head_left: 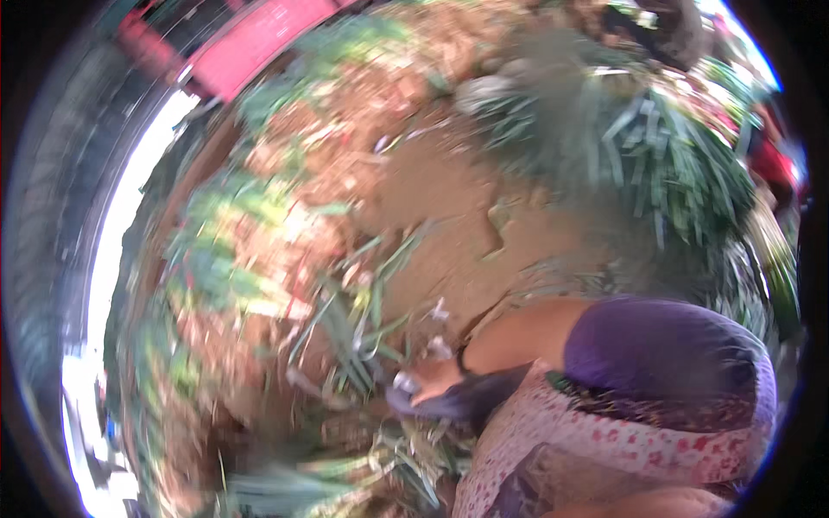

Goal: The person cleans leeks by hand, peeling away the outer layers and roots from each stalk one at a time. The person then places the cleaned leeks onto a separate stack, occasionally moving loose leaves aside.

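My right hand (434,380) reaches in from the right, with a dark band (464,359) at its wrist and a purple sleeve (661,354) higher up the arm. Blur smears its fingers. A small pale, shiny spot (402,381) shows at the fingertips, but I cannot make out what it is or whether it is held. Dark cloth (462,401) lies right under the hand. Just beyond the fingers are long green leaves (345,345), perhaps leek or scallion tops. Bare skin (639,504) of another arm shows at the bottom edge; my left hand is not in view.
A big heap of long green-leaved stalks (656,164) fills the upper right. Leaf scraps and litter (259,259) cover the ground on the left, beside bare brown soil (440,198). A red vehicle-like body (250,52) stands at the top left. My floral apron (604,440) spreads at the lower right.
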Motion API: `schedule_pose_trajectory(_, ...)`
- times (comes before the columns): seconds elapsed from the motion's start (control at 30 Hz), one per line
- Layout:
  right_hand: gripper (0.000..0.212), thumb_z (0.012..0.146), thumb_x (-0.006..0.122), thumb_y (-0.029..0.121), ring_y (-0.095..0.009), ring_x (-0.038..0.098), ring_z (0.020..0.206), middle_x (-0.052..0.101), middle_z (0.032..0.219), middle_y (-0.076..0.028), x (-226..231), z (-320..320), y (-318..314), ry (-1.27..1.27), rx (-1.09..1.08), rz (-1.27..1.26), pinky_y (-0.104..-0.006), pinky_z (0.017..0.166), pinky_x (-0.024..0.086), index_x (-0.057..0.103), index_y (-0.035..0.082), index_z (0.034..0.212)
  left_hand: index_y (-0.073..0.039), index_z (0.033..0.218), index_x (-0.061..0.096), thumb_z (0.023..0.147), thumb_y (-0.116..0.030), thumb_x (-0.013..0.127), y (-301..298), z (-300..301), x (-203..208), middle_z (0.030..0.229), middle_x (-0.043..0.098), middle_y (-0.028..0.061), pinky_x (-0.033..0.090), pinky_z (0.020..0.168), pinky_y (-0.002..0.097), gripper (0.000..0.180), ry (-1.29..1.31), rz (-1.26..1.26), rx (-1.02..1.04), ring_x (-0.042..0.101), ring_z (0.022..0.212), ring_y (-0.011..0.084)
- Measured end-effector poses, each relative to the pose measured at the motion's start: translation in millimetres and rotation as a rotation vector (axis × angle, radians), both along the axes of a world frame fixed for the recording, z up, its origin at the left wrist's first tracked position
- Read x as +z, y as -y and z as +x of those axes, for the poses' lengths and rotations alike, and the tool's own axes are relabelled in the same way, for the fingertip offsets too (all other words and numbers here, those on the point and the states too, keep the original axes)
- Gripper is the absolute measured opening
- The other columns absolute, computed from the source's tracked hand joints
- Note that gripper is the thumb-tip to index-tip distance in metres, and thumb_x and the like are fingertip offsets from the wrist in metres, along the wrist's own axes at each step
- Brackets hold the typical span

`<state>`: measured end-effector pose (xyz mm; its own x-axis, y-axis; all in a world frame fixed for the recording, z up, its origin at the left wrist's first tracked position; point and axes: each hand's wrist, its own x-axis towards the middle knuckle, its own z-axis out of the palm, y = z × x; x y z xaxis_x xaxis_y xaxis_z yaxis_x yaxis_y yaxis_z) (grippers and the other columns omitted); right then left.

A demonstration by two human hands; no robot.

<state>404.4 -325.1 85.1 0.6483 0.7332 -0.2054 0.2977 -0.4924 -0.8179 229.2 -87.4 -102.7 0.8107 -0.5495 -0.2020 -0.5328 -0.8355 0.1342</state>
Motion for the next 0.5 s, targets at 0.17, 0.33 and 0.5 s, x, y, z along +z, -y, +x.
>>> schedule_pose_trajectory(0.17,0.090,0.069,0.066,0.055,-0.039,0.057,0.094,0.057,0.103,-0.026,-31.4,8.0,16.2,0.214,-0.203,-0.110,-0.0450,0.082,0.045,0.032,-0.004,0.128,-0.002,0.102,0.059,0.080,-0.030,0.052,-27.9,-95.1,-16.9,0.087,0.062,0.0114,0.048,0.068,0.0344,0.036,-0.383,-0.689,1.018,0.059,0.077,0.0205)
schedule_pose_trajectory(0.33,0.091,0.074,0.063,0.048,-0.043,0.048,0.109,0.044,0.120,-0.032,-14.7,4.6,-7.7,0.001,-0.114,-0.135,-0.0434,0.093,0.039,0.017,-0.001,0.136,-0.004,0.111,0.055,0.081,-0.025,0.052,-14.5,-116.6,2.0,0.096,0.061,0.0075,0.049,0.068,0.0336,0.036,-0.597,-1.191,1.732,0.061,0.086,0.0183)
schedule_pose_trajectory(0.5,0.090,0.074,0.063,0.046,-0.042,0.045,0.112,0.040,0.125,-0.030,-12.6,-5.7,-12.4,0.135,-0.168,-0.057,-0.0419,0.093,0.039,0.018,-0.001,0.136,-0.005,0.112,0.052,0.083,-0.024,0.052,-5.9,-132.1,39.3,0.094,0.061,0.0063,0.046,0.069,0.0304,0.035,-0.492,-1.296,1.831,0.060,0.081,0.0172)
